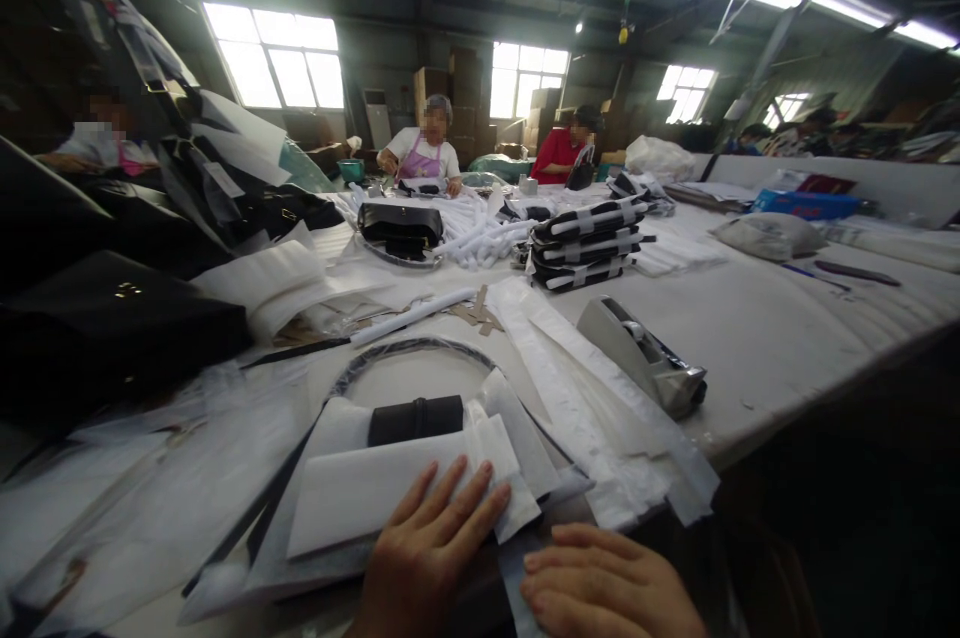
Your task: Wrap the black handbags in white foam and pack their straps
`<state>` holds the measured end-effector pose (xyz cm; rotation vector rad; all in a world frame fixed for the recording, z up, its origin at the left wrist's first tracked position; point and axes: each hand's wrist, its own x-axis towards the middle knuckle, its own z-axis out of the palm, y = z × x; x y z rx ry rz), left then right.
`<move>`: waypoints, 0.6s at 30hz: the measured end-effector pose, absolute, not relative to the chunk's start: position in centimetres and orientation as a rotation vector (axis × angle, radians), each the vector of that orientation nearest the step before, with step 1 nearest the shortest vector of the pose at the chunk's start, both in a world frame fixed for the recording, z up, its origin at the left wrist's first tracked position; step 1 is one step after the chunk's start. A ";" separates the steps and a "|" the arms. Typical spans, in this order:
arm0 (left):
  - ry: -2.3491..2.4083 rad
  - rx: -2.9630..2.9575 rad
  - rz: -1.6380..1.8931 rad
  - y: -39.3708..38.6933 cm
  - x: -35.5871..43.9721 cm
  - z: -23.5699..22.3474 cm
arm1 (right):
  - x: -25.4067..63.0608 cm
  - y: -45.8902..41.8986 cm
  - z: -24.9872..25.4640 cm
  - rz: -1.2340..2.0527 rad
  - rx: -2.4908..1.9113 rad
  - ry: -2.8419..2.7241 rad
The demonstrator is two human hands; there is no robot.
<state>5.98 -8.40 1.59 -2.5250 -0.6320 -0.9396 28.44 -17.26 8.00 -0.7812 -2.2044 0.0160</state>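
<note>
A black handbag (pixel 417 419) lies on the table in front of me, largely covered by white foam sheets (pixel 360 488). Its curved handle (pixel 420 348) is wrapped and points away from me. My left hand (pixel 439 538) lies with spread fingers on the white wrapping at the bag's near right part. Lower right, my right hand (pixel 607 583) is stretched out with its fingers side by side, over a pale strip (pixel 517 578) at the near table edge. Its thumb is hidden. Neither hand visibly grasps anything.
A tape dispenser (pixel 641 358) stands right of long white strips (pixel 577 398). Beyond are stacked wrapped black bags (pixel 589 243) and another black bag (pixel 401 221). Dark bags (pixel 127 338) crowd the left. Co-workers (pixel 424 153) sit across the table.
</note>
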 end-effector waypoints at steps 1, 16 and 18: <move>-0.629 -2.527 -0.948 -8.4 6.0 1.6 | 28.3 -16.8 8.1 -0.032 -0.793 -2.209; -0.504 -2.454 -1.210 -7.7 6.2 -2.0 | 27.5 -8.7 6.4 0.536 -1.277 -1.911; -0.530 -2.424 -1.208 -7.6 6.4 -2.2 | 27.4 -7.9 5.7 0.580 -1.366 -1.892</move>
